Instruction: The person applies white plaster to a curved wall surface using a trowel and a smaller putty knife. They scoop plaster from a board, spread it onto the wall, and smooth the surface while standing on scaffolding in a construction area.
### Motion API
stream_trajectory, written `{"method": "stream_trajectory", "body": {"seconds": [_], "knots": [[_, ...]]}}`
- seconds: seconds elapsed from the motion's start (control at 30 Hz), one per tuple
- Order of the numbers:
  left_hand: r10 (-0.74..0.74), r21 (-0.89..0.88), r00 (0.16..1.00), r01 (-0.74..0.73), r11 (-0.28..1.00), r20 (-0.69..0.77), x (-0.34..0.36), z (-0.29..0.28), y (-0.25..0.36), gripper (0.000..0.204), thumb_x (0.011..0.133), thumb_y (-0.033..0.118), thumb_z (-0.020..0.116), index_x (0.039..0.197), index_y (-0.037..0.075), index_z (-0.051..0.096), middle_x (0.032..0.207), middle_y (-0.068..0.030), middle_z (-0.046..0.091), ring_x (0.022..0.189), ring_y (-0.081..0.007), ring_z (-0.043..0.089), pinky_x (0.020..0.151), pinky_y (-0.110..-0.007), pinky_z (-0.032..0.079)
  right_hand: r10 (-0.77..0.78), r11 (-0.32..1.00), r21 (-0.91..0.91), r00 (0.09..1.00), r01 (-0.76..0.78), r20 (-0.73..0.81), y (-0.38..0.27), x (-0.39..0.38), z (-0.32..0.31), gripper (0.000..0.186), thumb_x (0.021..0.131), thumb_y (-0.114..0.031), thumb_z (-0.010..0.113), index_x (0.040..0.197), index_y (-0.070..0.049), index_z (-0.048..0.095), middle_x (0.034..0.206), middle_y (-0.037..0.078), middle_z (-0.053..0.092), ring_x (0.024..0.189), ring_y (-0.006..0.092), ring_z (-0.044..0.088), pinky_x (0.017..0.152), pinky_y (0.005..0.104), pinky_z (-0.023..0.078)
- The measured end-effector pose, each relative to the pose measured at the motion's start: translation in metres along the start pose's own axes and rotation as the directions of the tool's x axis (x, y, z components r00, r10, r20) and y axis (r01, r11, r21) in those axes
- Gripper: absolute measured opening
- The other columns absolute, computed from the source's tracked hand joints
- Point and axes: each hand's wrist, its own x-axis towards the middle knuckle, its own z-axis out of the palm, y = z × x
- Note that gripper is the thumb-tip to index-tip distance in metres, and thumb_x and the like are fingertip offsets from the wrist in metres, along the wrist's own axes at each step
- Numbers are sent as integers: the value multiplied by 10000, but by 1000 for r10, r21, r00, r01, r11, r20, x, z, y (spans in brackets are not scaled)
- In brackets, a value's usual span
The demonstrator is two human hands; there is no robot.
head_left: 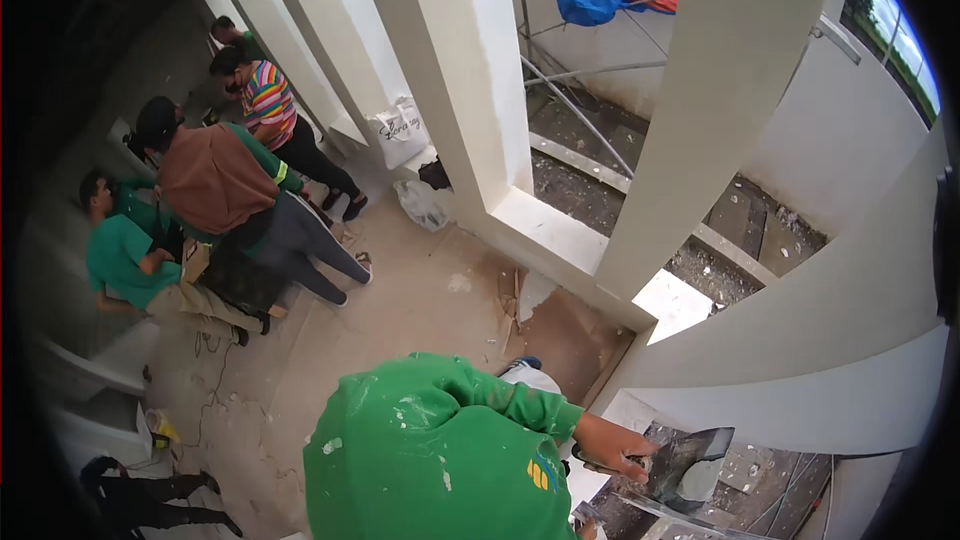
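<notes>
My left arm, in a paint-spotted green sleeve (440, 440), reaches across the lower middle to the right. At its end my left hand (615, 447) is closed around the handle of a plastering trowel (672, 455). A patch of grey plaster (700, 480) shows against the dark, shiny blade. Below, only a sliver of my right hand (588, 530) shows at the lower edge; its fingers are mostly hidden. A thin pale edge (660, 510) runs rightward near it, and I cannot tell what it belongs to. Both hands are beside the white wall ledge (625, 410).
Tall cream pillars (470, 70) rise from a low ledge, with metal scaffold bars (580, 110) beyond. Several people stand or sit at the left, including one in a striped shirt (268, 95). A clear plastic bag (422, 205) and a cable (212, 400) lie on the dusty floor.
</notes>
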Motion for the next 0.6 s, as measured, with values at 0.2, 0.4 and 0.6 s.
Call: {"method": "stream_trajectory", "body": {"seconds": [0.2, 0.4, 0.6], "knots": [[-215, -206, 976, 213, 955, 11, 6, 28, 33, 365, 956, 346, 515, 1009, -12, 473, 655, -42, 510, 539, -98, 471, 471, -273, 407, 64, 974, -220, 996, -50, 57, -14, 37, -19, 429, 784, -154, 602, 1192, -51, 521, 949, 128, 638, 733, 282, 662, 491, 364, 490], [-169, 47, 980, 164, 985, 105, 57, 2, 24, 439, 946, 382, 524, 994, -50, 466, 700, -165, 545, 615, -210, 515, 571, -341, 440, 107, 974, -200, 994, -109, -24, 8, 32, -67, 404, 779, -141, 599, 1162, -33, 528, 936, 136, 639, 724, 279, 662, 516, 382, 513], [-467, 181, 813, 431, 884, 347, 88, -12, 7, 496, 924, 405, 553, 742, -52, 487, 630, -191, 512, 557, -274, 514, 531, -381, 390, -144, 965, -237, 983, 115, -110, -36, 39, -137, 297, 800, -194, 606, 1060, -54, 581, 859, 87, 661, 710, 206, 657, 543, 335, 546]]}}
